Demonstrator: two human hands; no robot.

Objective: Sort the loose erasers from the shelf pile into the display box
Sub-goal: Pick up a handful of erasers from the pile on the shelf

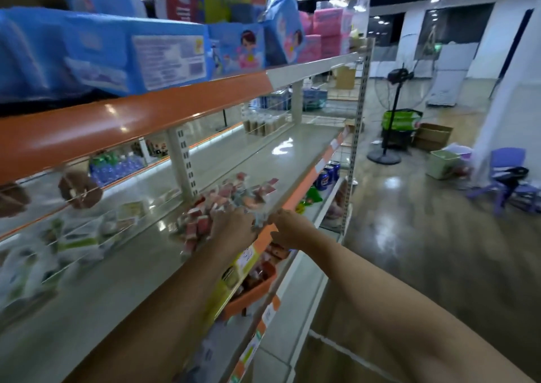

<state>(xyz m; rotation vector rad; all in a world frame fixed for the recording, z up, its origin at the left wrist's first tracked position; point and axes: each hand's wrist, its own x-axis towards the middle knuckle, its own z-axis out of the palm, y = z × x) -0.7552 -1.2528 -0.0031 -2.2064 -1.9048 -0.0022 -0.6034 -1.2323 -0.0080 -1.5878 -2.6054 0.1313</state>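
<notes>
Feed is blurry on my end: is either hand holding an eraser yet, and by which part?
Cannot be told. Both the left hand and right hand are at the near edge of the eraser pile, but blur hides the fingertips and any hold.

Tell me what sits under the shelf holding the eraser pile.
Under the grey metal shelf, an orange plastic tray of blurred packets sits on the next level, with blue drink cans farther along. The shelf edge and both forearms cover the rest.

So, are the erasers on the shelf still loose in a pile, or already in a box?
Loose: the erasers lie scattered in a heap on the bare shelf. No display box is clearly visible.
</notes>
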